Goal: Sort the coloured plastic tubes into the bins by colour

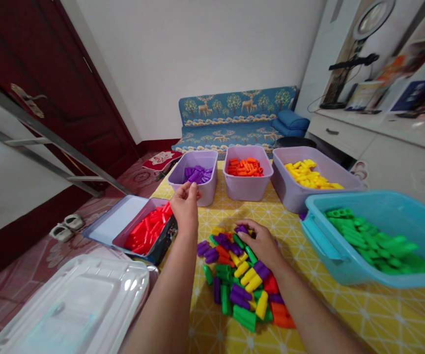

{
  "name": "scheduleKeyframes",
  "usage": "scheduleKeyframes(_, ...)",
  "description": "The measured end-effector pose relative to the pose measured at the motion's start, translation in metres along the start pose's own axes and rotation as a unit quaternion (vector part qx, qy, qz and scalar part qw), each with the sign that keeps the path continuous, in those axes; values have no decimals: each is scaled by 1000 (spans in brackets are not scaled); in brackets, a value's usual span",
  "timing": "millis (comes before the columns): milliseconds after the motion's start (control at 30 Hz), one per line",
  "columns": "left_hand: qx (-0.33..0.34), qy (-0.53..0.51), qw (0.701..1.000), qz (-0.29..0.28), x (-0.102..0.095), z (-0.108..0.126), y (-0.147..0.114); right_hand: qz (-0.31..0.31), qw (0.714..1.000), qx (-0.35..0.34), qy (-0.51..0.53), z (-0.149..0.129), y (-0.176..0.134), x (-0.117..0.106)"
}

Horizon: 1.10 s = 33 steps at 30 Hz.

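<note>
My left hand is over the front rim of the lilac bin at the back left, its thumb and fingers pinched on a purple toy block. More purple blocks lie inside that bin. Lower and to the right, my right hand reaches onto the far side of a mixed pile of plastic blocks. Its fingertips close on another purple block. Purple, green, yellow, orange and red pieces make up the pile, some of them joined together.
Behind the pile stand lilac bins of orange blocks and yellow blocks. At right, a turquoise tub holds green blocks. Red blocks fill an open tin box at left. A clear lid lies front left, on the near side.
</note>
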<state>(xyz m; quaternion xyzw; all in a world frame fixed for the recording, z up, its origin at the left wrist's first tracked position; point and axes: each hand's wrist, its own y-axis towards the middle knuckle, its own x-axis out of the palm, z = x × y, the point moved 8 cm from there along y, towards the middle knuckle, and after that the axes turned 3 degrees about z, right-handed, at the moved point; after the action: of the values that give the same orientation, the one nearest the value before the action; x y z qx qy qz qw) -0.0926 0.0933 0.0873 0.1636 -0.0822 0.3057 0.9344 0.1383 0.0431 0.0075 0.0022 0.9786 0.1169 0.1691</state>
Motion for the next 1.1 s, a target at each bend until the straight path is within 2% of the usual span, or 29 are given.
scheduleKeyframes(100,53,18,995,-82,19,13,7,1,1000,6,6,2,1,0)
scheduleKeyframes(167,93,41,983,-150,24,22,-7,-1,1000,16,12,6,1,1)
scheduleKeyframes(233,106,122,964,-212,21,25,-30,-2,1000,12,12,6,2,2)
scheduleKeyframes(300,89,258,916,-294,11,18,-55,1,1000,-3,6,4,1,1)
scheduleKeyframes(367,70,367,835,-403,-2,7,-84,4,1000,-10,0,1,1,1)
scheduleKeyframes(433,47,422,758,-495,-16,-5,-112,5,1000,-4,-4,0,0,0)
scheduleKeyframes(467,37,440,735,-515,-23,-9,-121,5,1000,-1,-4,0,0,0)
scheduleKeyframes(533,25,462,713,-527,-31,-17,-136,7,1000,3,-3,0,0,0)
scheduleKeyframes(667,48,467,712,-522,-24,-32,-154,7,1000,1,-2,2,1,-1)
scheduleKeyframes(833,94,416,715,-554,4,-41,-148,-38,999,-1,25,6,1,6)
scheduleKeyframes(933,116,334,752,-556,23,-39,-131,-44,999,-5,5,6,1,7)
scheduleKeyframes(1033,115,268,802,-522,36,-42,-112,-20,1000,-5,-14,5,2,4)
scheduleKeyframes(1100,110,254,824,-495,39,-46,-104,-3,1000,0,0,5,2,2)
